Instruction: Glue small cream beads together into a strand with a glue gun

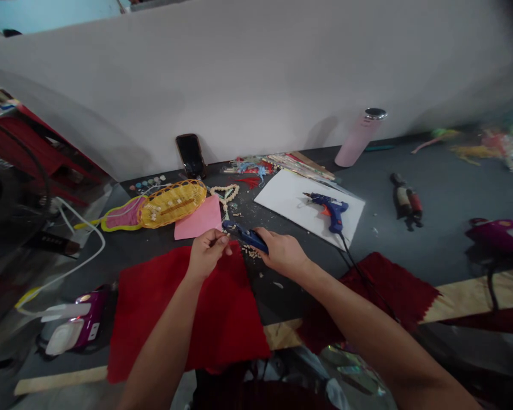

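In my right hand (pixel 282 250) is a dark blue hand tool (pixel 251 238); blur hides its exact kind. Its far end points left, at the fingertips of my left hand (pixel 207 250). Thumb and fingers of that left hand are pinched together on something too small to make out. Below my left hand lies a bright red cloth (pixel 154 290). Small beige pieces (pixel 252 252) are scattered on the dark table under the tool. A string of beige beads (pixel 226 195) lies just beyond, beside a pink sheet (pixel 199 219).
A blue glue gun (pixel 331 208) rests on a white board (pixel 282 191), its cord trailing toward me. Left stands a yellow woven basket (pixel 171 205). At the back are a phone (pixel 190 155) and a pink bottle (pixel 359 139). A purple device (pixel 89 319) sits front left.
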`<state>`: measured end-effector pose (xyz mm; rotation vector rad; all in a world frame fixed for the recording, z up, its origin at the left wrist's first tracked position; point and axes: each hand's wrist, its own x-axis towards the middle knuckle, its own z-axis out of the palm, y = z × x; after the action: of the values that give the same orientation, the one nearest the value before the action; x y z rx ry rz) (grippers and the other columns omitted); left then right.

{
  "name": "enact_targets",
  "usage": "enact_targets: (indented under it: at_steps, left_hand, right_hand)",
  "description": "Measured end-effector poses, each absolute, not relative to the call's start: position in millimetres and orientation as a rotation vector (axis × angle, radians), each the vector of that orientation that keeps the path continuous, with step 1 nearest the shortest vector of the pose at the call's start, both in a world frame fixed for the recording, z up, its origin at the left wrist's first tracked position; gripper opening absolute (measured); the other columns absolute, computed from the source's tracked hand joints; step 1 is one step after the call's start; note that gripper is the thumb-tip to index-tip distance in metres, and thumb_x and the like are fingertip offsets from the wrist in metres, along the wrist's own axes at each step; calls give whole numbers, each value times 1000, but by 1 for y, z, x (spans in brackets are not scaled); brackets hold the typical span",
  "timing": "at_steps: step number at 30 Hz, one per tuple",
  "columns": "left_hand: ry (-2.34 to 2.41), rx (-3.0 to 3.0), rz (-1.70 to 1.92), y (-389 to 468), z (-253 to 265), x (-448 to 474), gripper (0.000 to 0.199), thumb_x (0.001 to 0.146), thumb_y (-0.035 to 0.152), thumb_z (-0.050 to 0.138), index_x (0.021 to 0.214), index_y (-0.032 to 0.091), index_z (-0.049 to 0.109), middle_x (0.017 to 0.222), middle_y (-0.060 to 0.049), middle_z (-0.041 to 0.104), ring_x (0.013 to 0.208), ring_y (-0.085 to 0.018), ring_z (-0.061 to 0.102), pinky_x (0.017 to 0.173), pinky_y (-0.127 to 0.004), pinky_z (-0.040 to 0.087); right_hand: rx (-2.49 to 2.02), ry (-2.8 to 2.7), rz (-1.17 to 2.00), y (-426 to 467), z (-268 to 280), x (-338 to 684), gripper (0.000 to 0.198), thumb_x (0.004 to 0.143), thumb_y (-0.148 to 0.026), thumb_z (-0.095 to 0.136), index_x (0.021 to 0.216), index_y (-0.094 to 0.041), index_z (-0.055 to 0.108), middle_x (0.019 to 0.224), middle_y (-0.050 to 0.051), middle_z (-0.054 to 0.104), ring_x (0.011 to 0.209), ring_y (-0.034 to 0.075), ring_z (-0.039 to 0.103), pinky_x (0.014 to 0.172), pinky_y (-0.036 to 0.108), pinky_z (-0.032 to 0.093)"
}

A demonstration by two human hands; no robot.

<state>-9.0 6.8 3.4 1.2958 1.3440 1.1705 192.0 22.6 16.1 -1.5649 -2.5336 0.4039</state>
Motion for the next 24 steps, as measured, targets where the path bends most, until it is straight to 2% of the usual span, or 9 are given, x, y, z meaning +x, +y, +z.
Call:
enact_targets:
  at_steps: [7, 13, 18, 24]
  left_hand:
    - [1575, 1488, 1202, 4, 7, 0, 20, 79, 36, 55, 76, 17, 60, 64, 0, 64, 47, -10, 47, 49, -21, 36]
    - [1716, 1655, 1173, 2, 11, 0, 17, 80, 30, 51, 76, 18, 62, 69, -2, 68, 65, -14, 59, 64, -23, 43]
    - [1576, 1515, 1130, 4, 11, -4, 18, 79, 31, 52, 68, 18, 59, 60, -2, 66, 52, -13, 53, 49, -21, 38]
    - [1440, 1423, 1137, 7, 7, -10, 20, 77, 34, 55, 66, 17, 56, 54, -1, 63, 41, -9, 43, 44, -20, 33]
  right_hand:
    - [-1608, -2493, 360, 21, 15, 191, 38, 90, -46, 35, 117, -21, 44, 93, 7, 67, 82, 23, 65, 68, 28, 44]
    - [-1595, -2478, 409, 23, 14, 190, 39, 89, -43, 39, 121, -21, 41, 105, 10, 63, 90, 22, 62, 73, 28, 43]
    - [-1506, -2490, 391, 27, 11, 194, 44, 86, -36, 44, 126, -20, 37, 112, 11, 59, 100, 22, 58, 82, 29, 42]
    - [-1458, -2517, 417, 28, 10, 195, 43, 85, -34, 44, 126, -20, 38, 112, 10, 60, 95, 21, 60, 80, 29, 43]
